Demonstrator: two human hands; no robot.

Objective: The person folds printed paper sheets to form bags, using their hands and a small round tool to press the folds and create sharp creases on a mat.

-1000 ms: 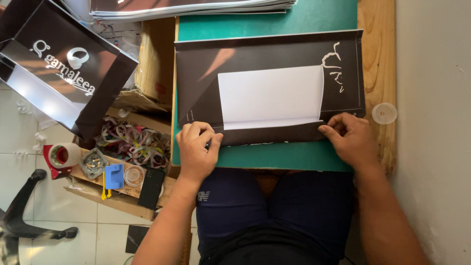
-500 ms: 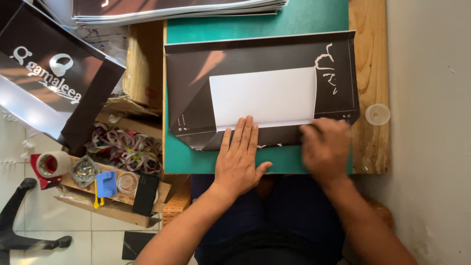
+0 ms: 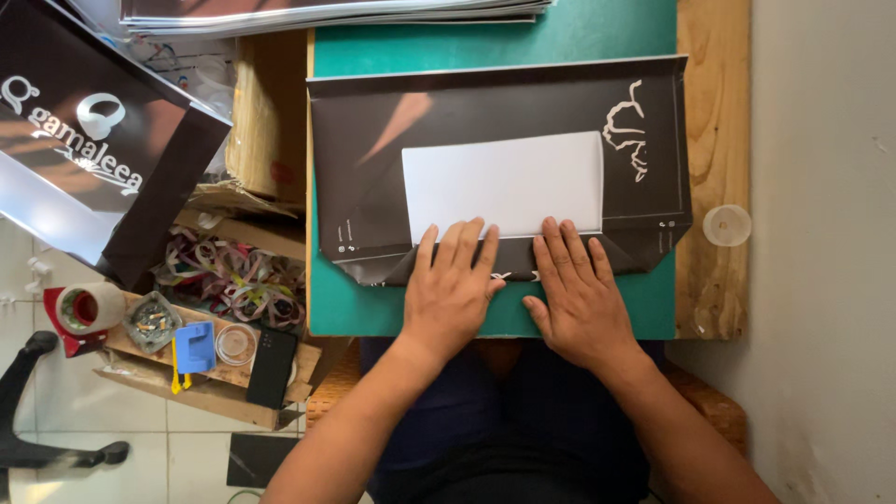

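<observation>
Both hands lay open, flat, side by side: left hand (image 3: 452,289), right hand (image 3: 577,297) pressing dark paper sheet's (image 3: 373,140) near folded edge, long axis left-right.

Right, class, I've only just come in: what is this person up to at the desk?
A seated person presses both palms flat on a dark printed paper sheet on a green cutting mat. The left hand and right hand lie side by side on the sheet's folded near edge, fingertips reaching a white card at its middle. A tape roll sits to the left.
</observation>
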